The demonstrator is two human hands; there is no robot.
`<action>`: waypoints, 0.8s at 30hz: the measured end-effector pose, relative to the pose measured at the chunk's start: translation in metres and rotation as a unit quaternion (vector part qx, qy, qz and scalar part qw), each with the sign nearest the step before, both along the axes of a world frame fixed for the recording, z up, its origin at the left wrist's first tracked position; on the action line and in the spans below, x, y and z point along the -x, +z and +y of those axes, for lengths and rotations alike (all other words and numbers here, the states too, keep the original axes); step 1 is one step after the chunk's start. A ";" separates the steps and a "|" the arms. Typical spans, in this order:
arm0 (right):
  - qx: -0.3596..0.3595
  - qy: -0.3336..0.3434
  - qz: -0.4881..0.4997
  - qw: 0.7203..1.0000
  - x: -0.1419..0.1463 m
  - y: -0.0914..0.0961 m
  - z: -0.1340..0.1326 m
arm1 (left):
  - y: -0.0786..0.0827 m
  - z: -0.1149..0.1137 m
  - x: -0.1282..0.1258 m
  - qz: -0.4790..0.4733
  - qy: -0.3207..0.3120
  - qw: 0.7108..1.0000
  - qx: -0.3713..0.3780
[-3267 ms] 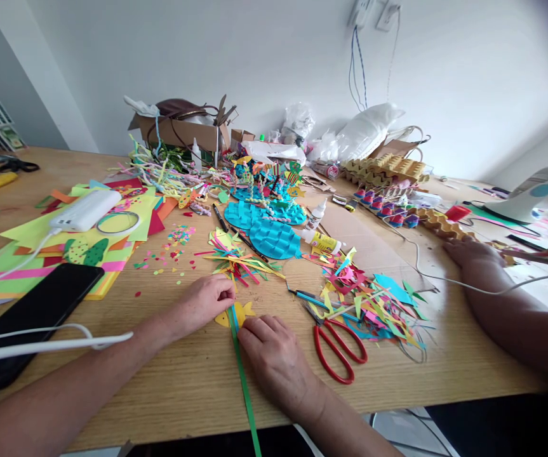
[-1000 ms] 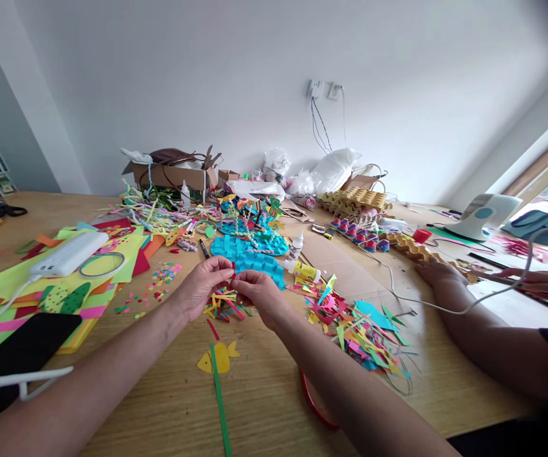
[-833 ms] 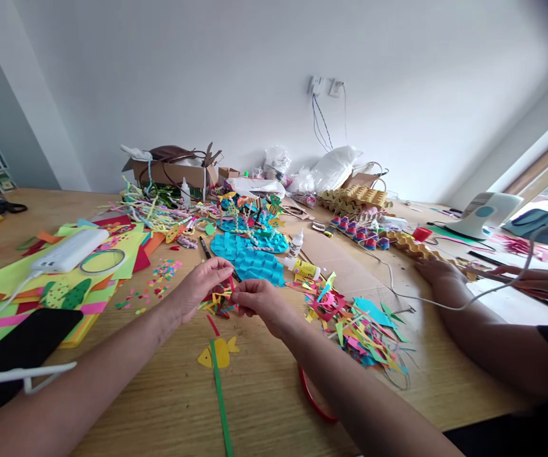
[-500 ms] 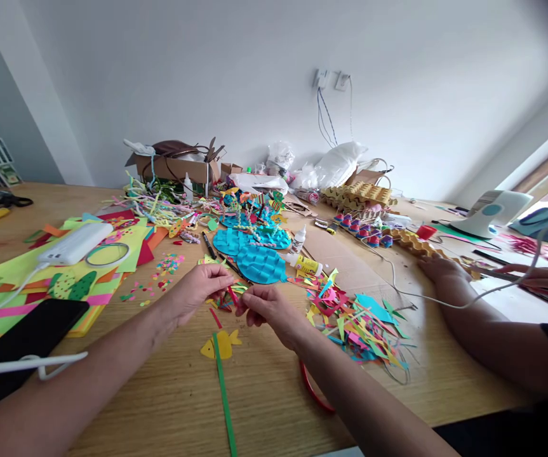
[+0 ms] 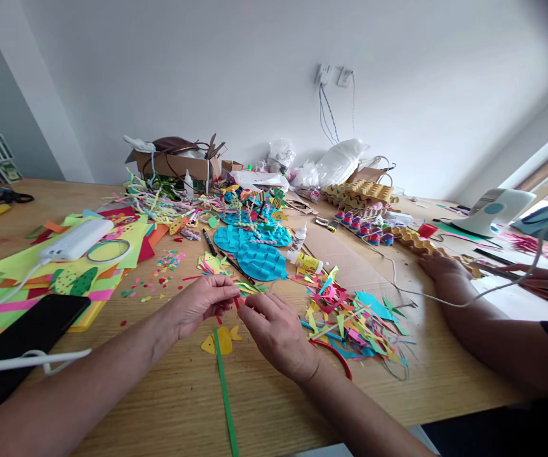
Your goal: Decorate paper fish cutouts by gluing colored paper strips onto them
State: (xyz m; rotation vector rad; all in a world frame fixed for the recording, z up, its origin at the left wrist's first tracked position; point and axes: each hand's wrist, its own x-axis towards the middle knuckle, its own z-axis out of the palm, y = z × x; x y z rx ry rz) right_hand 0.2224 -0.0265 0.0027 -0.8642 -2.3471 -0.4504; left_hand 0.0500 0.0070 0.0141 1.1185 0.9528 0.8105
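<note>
My left hand [image 5: 200, 305] and my right hand [image 5: 277, 332] are close together just above the wooden table [image 5: 169, 387]. Both pinch a thin red paper strip [image 5: 236, 303] between their fingertips. Right below them lies a yellow paper fish [image 5: 220, 341] with a long green paper strip [image 5: 227, 401] laid across it, running toward me. Behind my hands is a small heap of coloured paper strips [image 5: 216, 265].
Red scissors [image 5: 338, 357] lie partly under my right forearm beside a pile of paper scraps [image 5: 354, 314]. A glue bottle [image 5: 305, 260], blue paper discs [image 5: 258, 260], a black phone [image 5: 21, 336] and a white power bank [image 5: 76, 239] sit around. Another person's arm [image 5: 483, 320] rests at right.
My hands left the yellow fish, rose with a red strip pinched between them, then lowered back toward the fish. The camera tilted up, then down a little.
</note>
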 end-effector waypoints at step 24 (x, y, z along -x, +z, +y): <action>0.139 -0.014 -0.066 0.988 0.015 -0.032 -0.039 | -0.041 -0.009 0.021 0.293 -0.052 0.925 -0.236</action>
